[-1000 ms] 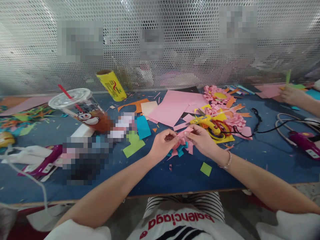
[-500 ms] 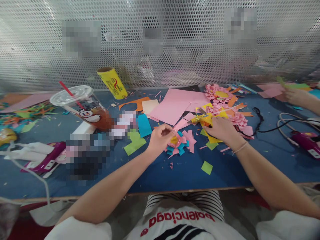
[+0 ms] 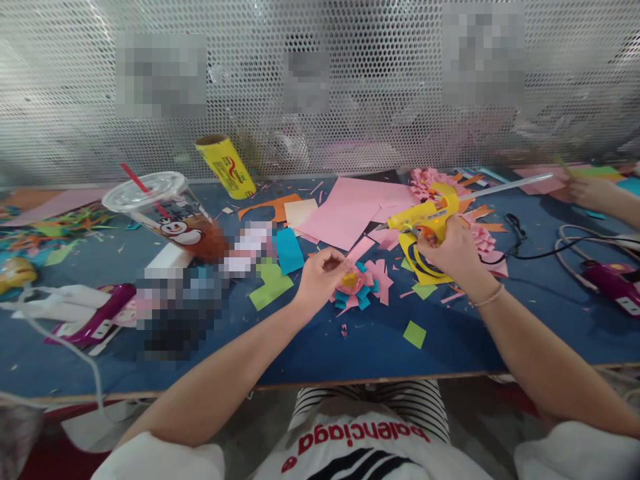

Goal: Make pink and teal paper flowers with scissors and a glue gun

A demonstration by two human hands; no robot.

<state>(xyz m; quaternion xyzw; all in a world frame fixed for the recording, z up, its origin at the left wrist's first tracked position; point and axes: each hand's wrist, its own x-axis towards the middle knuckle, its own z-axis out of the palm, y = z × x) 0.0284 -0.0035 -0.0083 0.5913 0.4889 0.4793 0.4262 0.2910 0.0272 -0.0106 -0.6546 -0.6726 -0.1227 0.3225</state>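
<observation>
My left hand [image 3: 324,277] pinches a narrow pink paper strip [image 3: 361,249] over the table's middle. Just below its fingertips lies a layered paper flower [image 3: 353,285] with a yellow centre and pink and blue petals. A yellow glue gun [image 3: 425,215] is gripped in my right hand [image 3: 453,252], its nozzle pointing left and a clear glue stick [image 3: 515,187] sticking out of its back. Yellow paper [image 3: 425,267] lies under that hand. Pink fringed flowers [image 3: 430,181] sit behind the gun, partly covered by it.
A lidded drink cup [image 3: 173,213] with a red straw and a yellow tube [image 3: 230,167] stand at the back left. Purple power strips [image 3: 107,313] lie on both sides. Pink sheets [image 3: 340,210] and paper scraps cover the middle. Another person's hand [image 3: 593,193] is at the far right.
My right hand has lifted the glue gun off the papers, and its body and glue stick now show fully. My left hand has barely moved with the pink strip.
</observation>
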